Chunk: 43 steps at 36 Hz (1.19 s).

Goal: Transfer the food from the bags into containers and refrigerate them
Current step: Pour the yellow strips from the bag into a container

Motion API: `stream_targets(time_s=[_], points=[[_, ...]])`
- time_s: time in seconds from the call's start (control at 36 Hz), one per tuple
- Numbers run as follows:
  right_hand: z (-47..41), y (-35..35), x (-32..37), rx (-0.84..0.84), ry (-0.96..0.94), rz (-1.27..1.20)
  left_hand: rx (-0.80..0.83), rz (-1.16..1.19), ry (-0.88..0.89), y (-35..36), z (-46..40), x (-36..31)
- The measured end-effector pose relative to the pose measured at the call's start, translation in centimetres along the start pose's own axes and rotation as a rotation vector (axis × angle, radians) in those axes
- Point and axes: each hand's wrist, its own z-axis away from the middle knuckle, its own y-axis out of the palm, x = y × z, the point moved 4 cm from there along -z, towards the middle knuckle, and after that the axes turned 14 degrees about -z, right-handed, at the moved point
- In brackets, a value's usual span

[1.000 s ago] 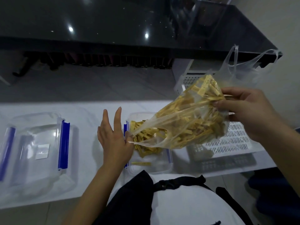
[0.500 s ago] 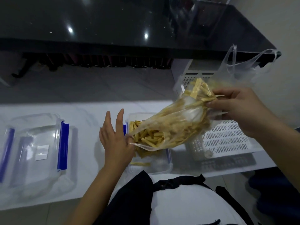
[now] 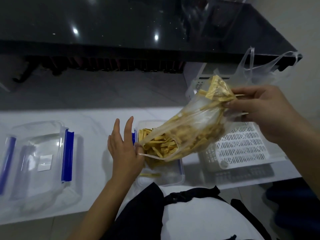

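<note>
A white perforated plastic basket (image 3: 242, 149) stands on the white table top (image 3: 97, 122) at the right, and a thin empty transparent carrier bag (image 3: 256, 66) rises behind it. At the left lies a clear plastic lid with blue clip bars (image 3: 45, 153), well apart from the work. A black glossy counter (image 3: 121, 23) crosses the upper part of the view.

The crinkled transparent plastic bag of yellow strips (image 3: 190, 132) hangs tilted above the small clear rectangular container with blue clips (image 3: 166, 172), its mouth low at the left and its closed end high at the right. The bag hides most of the container; some flat, thin yellow strips (image 3: 149, 174) already lie inside on the bottom.

The right hand (image 3: 265, 111) pinches the raised closed end of the bag, fingers curled round the plastic. The left hand (image 3: 124, 149) is beside the container's left edge; its thumb and one finger hold the rim of the bag's mouth, while the other fingers stand straight and spread.
</note>
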Motion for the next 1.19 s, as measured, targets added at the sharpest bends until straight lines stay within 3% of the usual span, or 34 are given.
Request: stream_targets(time_s=[0.25, 0.47, 0.67, 0.92, 1.06, 1.19], points=[[-0.8, 0.7, 0.3, -0.002, 0.037, -0.014, 0.023, -0.003, 0.028, 0.4, 0.0, -0.3], [0.0, 5.0, -0.9, 0.147, -0.013, 0.042, 0.056, 0.011, 0.036, 0.7, 0.3, 0.3], [0.2, 7.4, -2.4, 0.181, -0.078, 0.071, 0.119, 0.187, 0.105, 0.5, 0.9, 0.5], [1.0, 8.9, -5.0, 0.172, -0.024, 0.150, 0.340, 0.238, 0.128, -0.2, 2.2, 2.0], [2.2, 10.3, -8.0, 0.316, 0.084, 0.401, 0.405, 0.300, 0.115, -0.9, 2.4, 3.1], [2.8, 10.6, -8.4, 0.441, 0.144, 0.402, 0.342, 0.371, -0.001, -1.6, 0.8, 4.1]])
